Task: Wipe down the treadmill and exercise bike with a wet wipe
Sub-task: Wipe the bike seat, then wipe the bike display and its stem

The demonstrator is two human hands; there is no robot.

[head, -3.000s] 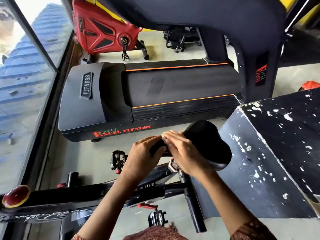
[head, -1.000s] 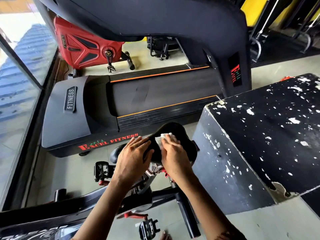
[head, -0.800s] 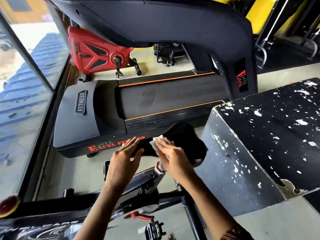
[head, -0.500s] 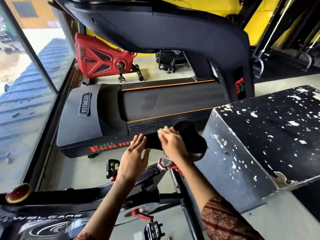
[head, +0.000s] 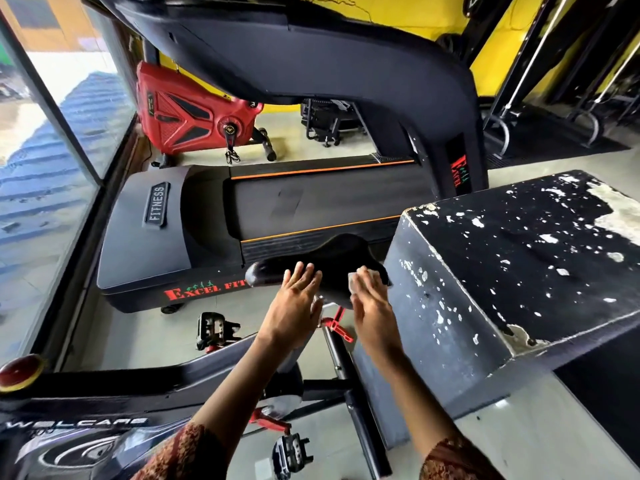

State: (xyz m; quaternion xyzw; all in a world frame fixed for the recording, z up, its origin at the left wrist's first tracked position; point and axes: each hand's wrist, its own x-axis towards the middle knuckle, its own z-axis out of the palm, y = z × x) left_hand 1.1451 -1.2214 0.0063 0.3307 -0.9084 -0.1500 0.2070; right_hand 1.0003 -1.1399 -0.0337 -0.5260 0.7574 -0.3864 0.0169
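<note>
The exercise bike's black saddle (head: 332, 254) stands in the middle of the view on its seat post (head: 337, 351). My right hand (head: 374, 306) presses a white wet wipe (head: 356, 283) with straight fingers against the saddle's right rear side. My left hand (head: 298, 306) lies flat with straight fingers against the saddle's near left side, behind its nose. The bike's black frame (head: 104, 379) runs along the lower left. Beyond the saddle lies the black treadmill (head: 329, 202) with orange stripes, its console arching overhead.
A tall black box with chipped paint (head: 519, 265) stands close on the right, almost touching the saddle. A glass wall (head: 41, 174) runs along the left. A red exercise machine (head: 180, 116) is behind the treadmill. Bike pedals (head: 213, 329) hang below the hands.
My right hand has slid the wipe from the saddle's middle and nose toward its right rear side. My left hand has opened and now rests flat on the saddle. The camera has tilted up.
</note>
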